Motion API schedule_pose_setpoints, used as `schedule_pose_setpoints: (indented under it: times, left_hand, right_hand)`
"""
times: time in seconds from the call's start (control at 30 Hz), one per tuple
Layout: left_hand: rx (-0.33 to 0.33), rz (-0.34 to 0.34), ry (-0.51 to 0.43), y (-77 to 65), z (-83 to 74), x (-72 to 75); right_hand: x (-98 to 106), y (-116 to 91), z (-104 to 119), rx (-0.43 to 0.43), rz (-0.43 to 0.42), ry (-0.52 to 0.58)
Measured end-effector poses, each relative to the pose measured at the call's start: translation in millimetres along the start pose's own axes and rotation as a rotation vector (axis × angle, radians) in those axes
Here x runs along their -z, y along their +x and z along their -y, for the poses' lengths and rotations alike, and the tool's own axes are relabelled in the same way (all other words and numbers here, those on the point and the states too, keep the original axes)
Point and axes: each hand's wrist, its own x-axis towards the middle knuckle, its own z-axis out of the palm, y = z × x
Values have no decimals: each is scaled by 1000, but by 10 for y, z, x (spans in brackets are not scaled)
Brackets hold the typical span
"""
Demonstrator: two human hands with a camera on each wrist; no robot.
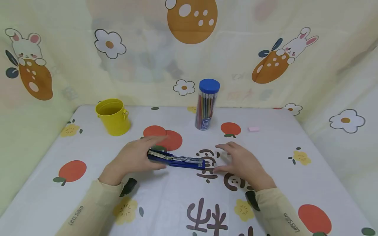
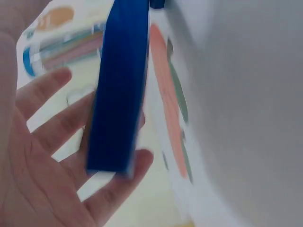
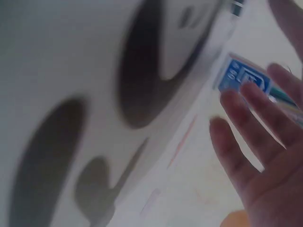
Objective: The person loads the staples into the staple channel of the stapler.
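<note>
A blue stapler (image 1: 177, 160), its top folded open with the metal track showing, extends between my two hands in the head view. My left hand (image 1: 134, 157) is around its left end, with fingers spread and thumb held apart from them. In the left wrist view the stapler's blue body (image 2: 118, 90) crosses in front of my loosely extended fingers (image 2: 61, 125); whether they touch it I cannot tell. Just off the right end, my right hand (image 1: 240, 164) has relaxed, parted fingers. The right wrist view shows those fingers (image 3: 239, 146) with nothing between them.
At the back left stands a yellow bucket (image 1: 116, 123). A clear tube of pencils with a blue lid (image 1: 209, 86) stands at back centre. Right of it lies a pink eraser (image 1: 253, 129). A printed cloth (image 1: 165, 203) covers the table; a patterned curtain (image 1: 141, 68) hangs behind.
</note>
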Motion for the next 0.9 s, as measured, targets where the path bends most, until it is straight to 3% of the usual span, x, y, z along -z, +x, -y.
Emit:
schedule_pose_setpoints:
  times: [0.17, 0.33, 0.43, 0.63, 0.9]
  left_hand:
    - [90, 47, -296, -20, 245, 15]
    - [135, 78, -508, -40, 475, -41]
    - [112, 83, -616, -39, 563, -95]
    - [16, 90, -742, -27, 651, -191]
    - [25, 59, -923, -112, 768, -270]
  right_hand:
    - [103, 30, -43, -136, 107, 280]
    - [133, 76, -63, -157, 177, 430]
    - [128, 97, -68, -170, 209, 477]
    - [93, 96, -73, -225, 250, 519]
    - [51, 116, -31, -260, 280, 508]
